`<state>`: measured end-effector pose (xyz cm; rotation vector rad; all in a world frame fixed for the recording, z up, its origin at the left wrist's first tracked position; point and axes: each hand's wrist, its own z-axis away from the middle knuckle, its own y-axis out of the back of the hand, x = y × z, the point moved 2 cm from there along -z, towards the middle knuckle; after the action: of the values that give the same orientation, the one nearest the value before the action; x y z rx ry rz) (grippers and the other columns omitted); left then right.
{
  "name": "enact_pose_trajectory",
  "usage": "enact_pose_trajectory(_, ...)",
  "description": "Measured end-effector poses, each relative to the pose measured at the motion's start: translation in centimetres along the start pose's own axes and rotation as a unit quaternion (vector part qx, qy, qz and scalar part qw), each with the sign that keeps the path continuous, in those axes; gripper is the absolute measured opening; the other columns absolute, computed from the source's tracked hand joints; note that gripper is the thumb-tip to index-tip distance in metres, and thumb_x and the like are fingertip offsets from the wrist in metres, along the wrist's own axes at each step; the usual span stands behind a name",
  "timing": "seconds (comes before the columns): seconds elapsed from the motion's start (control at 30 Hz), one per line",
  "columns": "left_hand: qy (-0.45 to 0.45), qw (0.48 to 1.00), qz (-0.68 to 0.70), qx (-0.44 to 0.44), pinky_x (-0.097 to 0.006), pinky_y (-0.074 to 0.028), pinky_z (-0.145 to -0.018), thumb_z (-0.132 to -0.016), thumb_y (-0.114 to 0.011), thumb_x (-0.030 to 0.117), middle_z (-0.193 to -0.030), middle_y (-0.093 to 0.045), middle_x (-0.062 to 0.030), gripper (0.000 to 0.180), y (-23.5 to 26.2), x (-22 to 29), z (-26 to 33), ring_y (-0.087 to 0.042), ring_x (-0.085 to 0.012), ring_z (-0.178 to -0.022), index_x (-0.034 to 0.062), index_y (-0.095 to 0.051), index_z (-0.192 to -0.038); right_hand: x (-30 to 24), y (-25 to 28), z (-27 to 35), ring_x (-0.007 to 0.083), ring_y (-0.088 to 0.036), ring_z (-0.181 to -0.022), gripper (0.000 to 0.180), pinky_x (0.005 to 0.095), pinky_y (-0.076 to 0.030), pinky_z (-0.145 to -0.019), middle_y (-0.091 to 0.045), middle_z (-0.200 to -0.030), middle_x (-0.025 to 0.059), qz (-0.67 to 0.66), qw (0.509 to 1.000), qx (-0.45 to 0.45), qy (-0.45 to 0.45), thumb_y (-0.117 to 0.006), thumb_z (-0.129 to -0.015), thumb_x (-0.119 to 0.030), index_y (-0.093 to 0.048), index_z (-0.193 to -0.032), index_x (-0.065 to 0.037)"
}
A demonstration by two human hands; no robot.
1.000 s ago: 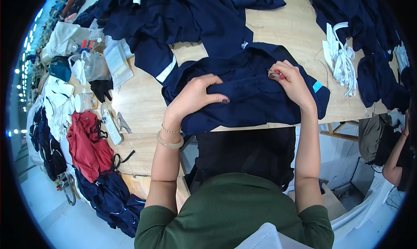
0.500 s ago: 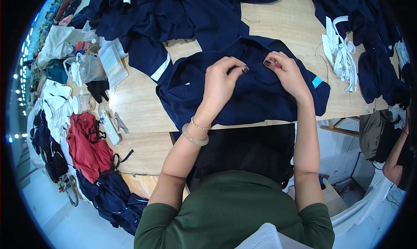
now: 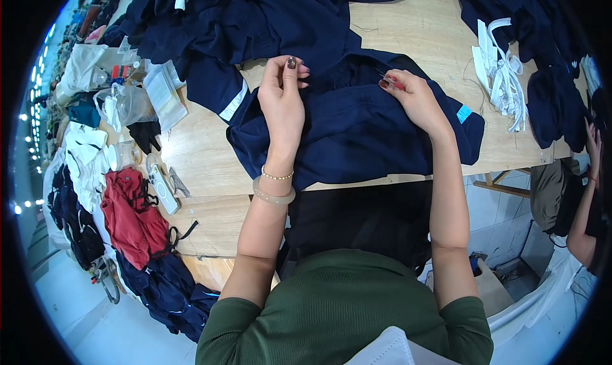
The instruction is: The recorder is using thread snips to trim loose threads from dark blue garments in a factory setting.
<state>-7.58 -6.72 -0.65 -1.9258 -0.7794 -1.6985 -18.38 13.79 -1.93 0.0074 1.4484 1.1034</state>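
A dark navy garment (image 3: 357, 135) lies bunched on the table in front of me, its opening at the far side and a light blue tag (image 3: 464, 114) near its right end. My right hand (image 3: 414, 100) rests on its far edge, fingers closed round a small red tool (image 3: 395, 83) with a thin pointed tip. Most of that tool is hidden by the fingers, so its exact kind is unclear. Above the garment's left part is my left hand (image 3: 282, 100), thumb against curled fingers; whatever they pinch, if anything, is too small to see.
More navy garments (image 3: 236, 21) are heaped across the far side. White strips (image 3: 500, 78) lie at right. On the left are a phone (image 3: 162, 190), a red garment (image 3: 131, 215) and plastic bags (image 3: 127, 104). Another person's arm (image 3: 583, 218) shows at the right edge.
My left hand has moved left and slightly away from me, apart from the right hand. The right hand has shifted slightly left and farther off, still gripping the red tool.
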Motion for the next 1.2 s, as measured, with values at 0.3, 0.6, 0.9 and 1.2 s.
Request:
enact_pose_trajectory(0.3, -0.058, 0.939, -0.248, -0.232, -0.026, -0.046, -0.077, -0.079, -0.07, 0.001, -0.085, -0.068, -0.012, 0.033, -1.6, 1.7, 2.5, -0.065, -0.0202, -0.079, 0.0031, -0.058, -0.109, -0.3, 0.3, 0.1, 0.021, -0.06, -0.085, 0.017, 0.0293, -0.044, -0.081, -0.061, -0.09, 0.0112, -0.044, 0.999, 0.002, -0.031, -0.058, -0.088, -0.007, -0.061, -0.103, 0.001)
enact_pose_trajectory(0.6, 0.191, 0.941, 0.063, -0.273, -0.018, -0.048, -0.076, -0.088, -0.061, -0.006, -0.091, -0.068, -0.0091, 0.043, -1.2, 1.9, 1.8, -0.06, -0.0066, -0.082, 0.0006, -0.045, -0.127, -6.7, -0.8, 3.9, 0.021, -0.055, -0.066, 0.028, 0.0281, -0.042, -0.058, -0.052, -0.076, 0.0087, -0.101, 0.95, 0.215, 0.204, -0.06, -0.071, 0.013, -0.065, -0.095, -0.001)
enact_pose_trajectory(0.9, 0.219, 0.929, 0.107, -0.279, -0.018, -0.049, -0.078, -0.092, -0.055, -0.005, -0.094, -0.068, -0.0101, 0.042, -0.8, 1.3, 2.2, -0.062, -0.0077, -0.085, -0.0005, -0.044, -0.132, -4.5, -3.1, 2.7, 0.0099, -0.053, -0.067, 0.012, 0.0207, -0.042, -0.063, -0.056, -0.076, 0.0038, -0.237, 0.93, 0.188, 0.209, -0.064, -0.082, 0.005, -0.068, -0.092, 0.001)
enact_pose_trajectory(1.2, 0.204, 0.936, 0.117, -0.262, -0.017, -0.048, -0.075, -0.092, -0.055, -0.005, -0.09, -0.068, -0.0082, 0.038, -0.9, 2.1, 2.3, -0.061, -0.0059, -0.082, -0.0002, -0.048, -0.128, -2.7, 0.6, 3.2, 0.0082, -0.055, -0.077, 0.014, 0.0201, -0.043, -0.078, -0.064, -0.083, 0.0024, -0.378, 0.89, 0.245, 0.076, -0.061, -0.093, -0.012, -0.065, -0.086, -0.001)
